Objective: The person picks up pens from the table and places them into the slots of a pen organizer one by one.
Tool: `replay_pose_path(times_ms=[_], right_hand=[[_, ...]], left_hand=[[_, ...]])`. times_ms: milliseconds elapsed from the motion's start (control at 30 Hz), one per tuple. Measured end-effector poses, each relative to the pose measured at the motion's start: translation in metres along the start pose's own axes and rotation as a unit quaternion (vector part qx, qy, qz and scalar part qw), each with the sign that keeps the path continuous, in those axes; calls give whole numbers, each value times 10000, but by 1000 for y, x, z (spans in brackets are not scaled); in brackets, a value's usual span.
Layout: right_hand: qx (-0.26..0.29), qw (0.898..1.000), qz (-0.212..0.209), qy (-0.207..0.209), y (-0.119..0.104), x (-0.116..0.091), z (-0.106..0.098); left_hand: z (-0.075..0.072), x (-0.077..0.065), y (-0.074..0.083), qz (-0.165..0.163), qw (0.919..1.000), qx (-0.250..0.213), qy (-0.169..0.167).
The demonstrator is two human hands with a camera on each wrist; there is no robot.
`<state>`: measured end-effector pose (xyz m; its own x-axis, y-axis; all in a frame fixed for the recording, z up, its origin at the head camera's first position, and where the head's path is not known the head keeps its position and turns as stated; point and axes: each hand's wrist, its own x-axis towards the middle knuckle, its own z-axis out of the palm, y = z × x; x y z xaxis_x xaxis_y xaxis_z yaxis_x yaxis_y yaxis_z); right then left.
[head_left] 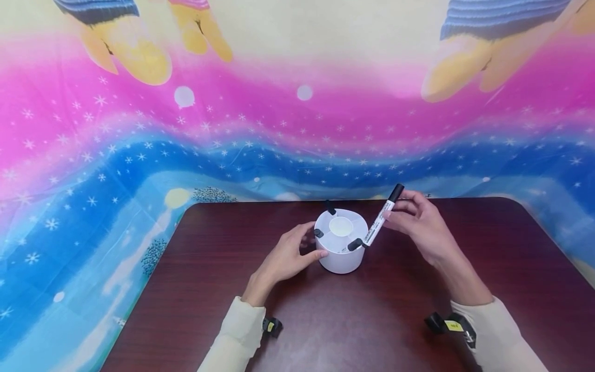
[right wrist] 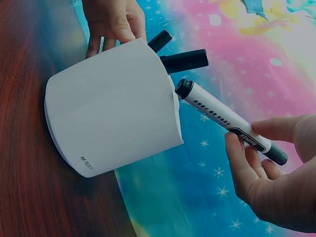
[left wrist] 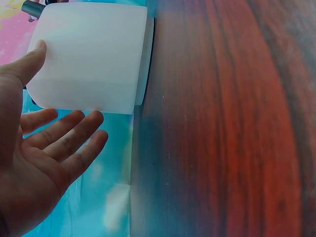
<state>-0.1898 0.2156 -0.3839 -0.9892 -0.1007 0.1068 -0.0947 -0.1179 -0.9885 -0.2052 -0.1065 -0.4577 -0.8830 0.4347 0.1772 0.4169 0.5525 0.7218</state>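
A round white pen holder (head_left: 340, 262) stands on the table, its top split into compartments around a round centre. Three black-ended pens (head_left: 355, 244) poke out at its rim; their lower parts are hidden inside. My left hand (head_left: 289, 253) is at the holder's left side. In the left wrist view its thumb touches the wall (left wrist: 94, 59), and the other fingers are loosely spread by the edge. Between thumb and fingers, my right hand (right wrist: 269, 182) pinches a white marker (right wrist: 217, 112) with black ends. The marker (head_left: 378, 222) slants beside the holder's right rim, its lower end close to one pen.
The dark red-brown wooden table (head_left: 209, 289) has rounded far corners. Behind it hangs a colourful printed cloth (head_left: 279, 119), which also runs down the left side. A black strap-on device (head_left: 272, 326) sits at the left wrist, another device (head_left: 448, 325) at the right wrist.
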Motion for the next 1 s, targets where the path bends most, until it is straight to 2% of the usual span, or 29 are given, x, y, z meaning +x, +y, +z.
replay_pose_path(times_ms=[367, 800, 1000], right_hand=[[-184, 9998, 25, 69, 2, 3, 3], [-476, 9987, -162, 8, 6, 3, 8], [-983, 9951, -84, 73, 7, 3, 8]], left_hand=[[1, -1, 0, -66, 10000, 31, -35], [1, -1, -1, -89, 10000, 34, -10], [1, 0, -1, -106, 9999, 21, -14]])
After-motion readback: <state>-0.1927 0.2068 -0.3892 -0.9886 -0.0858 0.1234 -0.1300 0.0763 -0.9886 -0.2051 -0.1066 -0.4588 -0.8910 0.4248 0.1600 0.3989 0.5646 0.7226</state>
